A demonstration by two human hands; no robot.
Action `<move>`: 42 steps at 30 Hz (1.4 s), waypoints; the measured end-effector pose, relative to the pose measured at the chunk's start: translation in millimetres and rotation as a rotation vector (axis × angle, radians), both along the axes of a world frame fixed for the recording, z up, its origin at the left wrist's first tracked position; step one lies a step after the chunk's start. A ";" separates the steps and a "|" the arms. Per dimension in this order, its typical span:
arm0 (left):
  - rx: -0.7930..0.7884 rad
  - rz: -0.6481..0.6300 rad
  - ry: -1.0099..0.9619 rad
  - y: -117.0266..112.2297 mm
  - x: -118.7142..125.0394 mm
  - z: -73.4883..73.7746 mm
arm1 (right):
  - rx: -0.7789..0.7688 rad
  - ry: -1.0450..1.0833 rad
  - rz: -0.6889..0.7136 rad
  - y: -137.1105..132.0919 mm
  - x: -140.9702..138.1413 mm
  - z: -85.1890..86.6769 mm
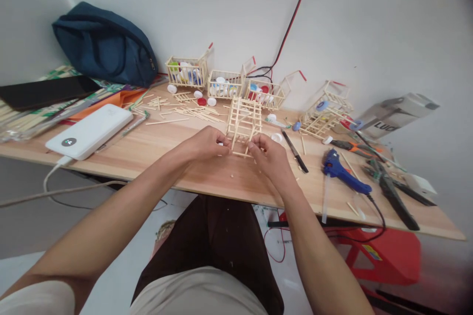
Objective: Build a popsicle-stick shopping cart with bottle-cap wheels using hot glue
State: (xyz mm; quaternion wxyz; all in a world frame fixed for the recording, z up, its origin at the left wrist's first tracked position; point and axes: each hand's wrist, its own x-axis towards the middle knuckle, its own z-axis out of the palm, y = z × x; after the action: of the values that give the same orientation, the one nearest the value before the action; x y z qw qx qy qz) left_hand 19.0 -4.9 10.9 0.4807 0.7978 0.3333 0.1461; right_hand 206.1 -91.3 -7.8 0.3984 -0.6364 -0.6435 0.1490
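Note:
A small frame of thin wooden sticks (244, 120), built like a cart basket, stands on the table in front of me. My left hand (211, 142) is closed at its lower left corner, with a small white piece just visible by the fingertips. On the opposite side, my right hand (269, 155) pinches the frame's lower right edge between thumb and fingers. Behind the frame lie many loose sticks (201, 113). A white bottle cap (276, 138) and a black pen (294, 151) rest just right of my right hand.
Several finished stick carts (186, 73) line the wall, some filled with bottle caps. To the right lie a blue glue gun (343, 172), pliers (354, 147) and a black-handled tool (393, 194). At left are a white power bank (90, 130), a phone (48, 91) and a blue bag (107, 44).

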 end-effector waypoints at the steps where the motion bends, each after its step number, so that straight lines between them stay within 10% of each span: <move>1: -0.001 -0.001 -0.001 0.3 -0.1 -0.8 | -0.007 0.001 -0.005 0.1 -0.2 -0.1; 42: 0.246 0.113 0.024 -5.5 0.0 -17.9 | -0.020 -0.053 -0.013 -2.8 -5.3 -8.4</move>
State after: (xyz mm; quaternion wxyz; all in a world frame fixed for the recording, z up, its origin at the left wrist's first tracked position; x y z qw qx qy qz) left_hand 19.0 -10.4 -7.0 0.3663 0.8324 0.3628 0.2034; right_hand 200.7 -94.1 -16.2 0.3759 -0.6483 -0.6480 0.1358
